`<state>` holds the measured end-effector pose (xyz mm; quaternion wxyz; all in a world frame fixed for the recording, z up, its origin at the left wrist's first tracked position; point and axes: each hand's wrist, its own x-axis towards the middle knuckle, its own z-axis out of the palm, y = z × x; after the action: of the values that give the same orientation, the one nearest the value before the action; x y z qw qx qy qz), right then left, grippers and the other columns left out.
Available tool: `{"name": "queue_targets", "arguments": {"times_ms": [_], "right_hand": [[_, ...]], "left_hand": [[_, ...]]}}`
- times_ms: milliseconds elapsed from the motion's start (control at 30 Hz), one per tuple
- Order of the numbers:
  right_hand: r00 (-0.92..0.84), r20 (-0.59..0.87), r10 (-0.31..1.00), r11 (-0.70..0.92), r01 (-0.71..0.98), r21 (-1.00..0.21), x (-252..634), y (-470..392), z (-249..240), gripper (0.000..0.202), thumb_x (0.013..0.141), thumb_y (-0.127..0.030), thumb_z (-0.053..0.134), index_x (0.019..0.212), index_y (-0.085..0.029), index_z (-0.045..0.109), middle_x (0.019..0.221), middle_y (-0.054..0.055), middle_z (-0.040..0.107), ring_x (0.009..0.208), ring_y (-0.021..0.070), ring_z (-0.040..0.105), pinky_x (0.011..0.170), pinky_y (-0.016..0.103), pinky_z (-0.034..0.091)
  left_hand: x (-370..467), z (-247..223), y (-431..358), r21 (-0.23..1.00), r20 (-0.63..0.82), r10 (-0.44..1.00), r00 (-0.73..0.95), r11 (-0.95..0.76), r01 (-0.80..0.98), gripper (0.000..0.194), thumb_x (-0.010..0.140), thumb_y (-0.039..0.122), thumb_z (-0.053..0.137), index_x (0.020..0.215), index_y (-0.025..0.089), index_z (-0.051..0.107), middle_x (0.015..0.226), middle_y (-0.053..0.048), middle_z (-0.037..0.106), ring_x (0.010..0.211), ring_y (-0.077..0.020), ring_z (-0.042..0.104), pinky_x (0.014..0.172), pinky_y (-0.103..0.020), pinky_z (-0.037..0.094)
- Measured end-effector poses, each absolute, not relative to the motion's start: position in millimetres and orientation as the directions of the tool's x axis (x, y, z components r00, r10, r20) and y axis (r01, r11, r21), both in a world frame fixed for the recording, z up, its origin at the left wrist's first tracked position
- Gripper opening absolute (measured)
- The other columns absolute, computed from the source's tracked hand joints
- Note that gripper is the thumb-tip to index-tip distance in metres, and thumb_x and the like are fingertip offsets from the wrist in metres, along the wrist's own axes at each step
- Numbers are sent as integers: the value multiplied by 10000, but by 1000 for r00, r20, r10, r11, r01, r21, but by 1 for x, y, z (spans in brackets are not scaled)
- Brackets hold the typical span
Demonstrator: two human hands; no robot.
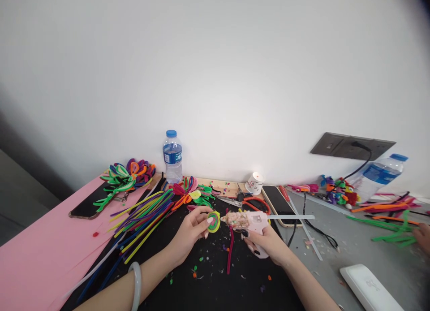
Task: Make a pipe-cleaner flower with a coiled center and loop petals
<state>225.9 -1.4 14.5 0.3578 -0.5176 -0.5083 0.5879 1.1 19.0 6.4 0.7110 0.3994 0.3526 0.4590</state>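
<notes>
Between thumb and fingers, my left hand (193,228) pinches a coiled pipe-cleaner disc (213,222) with a yellow-green rim and pink and green rings. My right hand (260,241) is wrapped round the handle of a pale pink hot glue gun (257,220). Its crusted nozzle points left, right at the disc's edge; whether they touch I cannot tell. A clear glue stick (292,217) sticks out of the gun's back. Below the nozzle, a dark pink pipe cleaner (230,252) lies on the black mat (188,284). Orange-handled scissors (257,204) lie just behind the gun.
Loose pipe cleaners (144,226) and pipe-cleaner flowers (129,176) lie left. Water bottles (172,158) (379,176) stand by the wall. A paper cup (255,183), phones (282,205) (89,203), a white case (367,286) and a black cord (320,232) are around. Another person's hand (422,237) is far right.
</notes>
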Motion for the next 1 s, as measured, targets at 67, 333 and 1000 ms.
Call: {"name": "queue_targets", "arguments": {"times_ms": [67,333,1000], "right_hand": [[-219,-242,945,-223,108,-969,226,-2,15,323,666,-419,661,797,-172,500,443,-70,485,381,66,360,387,186,279],[-254,-221,942,-202,98,-974,224,-3,12,381,670,-457,656,874,-184,486,438,-95,441,371,63,341,396,194,274],[-231,-266,936,-231,168,-958,219,-4,18,248,658,-325,645,766,-186,470,457,-85,483,388,58,378,393,177,285]], "left_hand": [[1,6,19,890,-130,936,329,256,-377,284,715,325,692,942,189,589,752,8,555,541,-64,413,508,-200,318],[1,4,20,878,-132,946,296,250,-408,296,698,331,703,935,194,591,788,-1,572,511,-60,399,514,-210,305],[1,0,21,872,-115,949,294,238,-428,262,725,317,683,939,205,581,766,27,545,497,-41,383,508,-204,290]]}}
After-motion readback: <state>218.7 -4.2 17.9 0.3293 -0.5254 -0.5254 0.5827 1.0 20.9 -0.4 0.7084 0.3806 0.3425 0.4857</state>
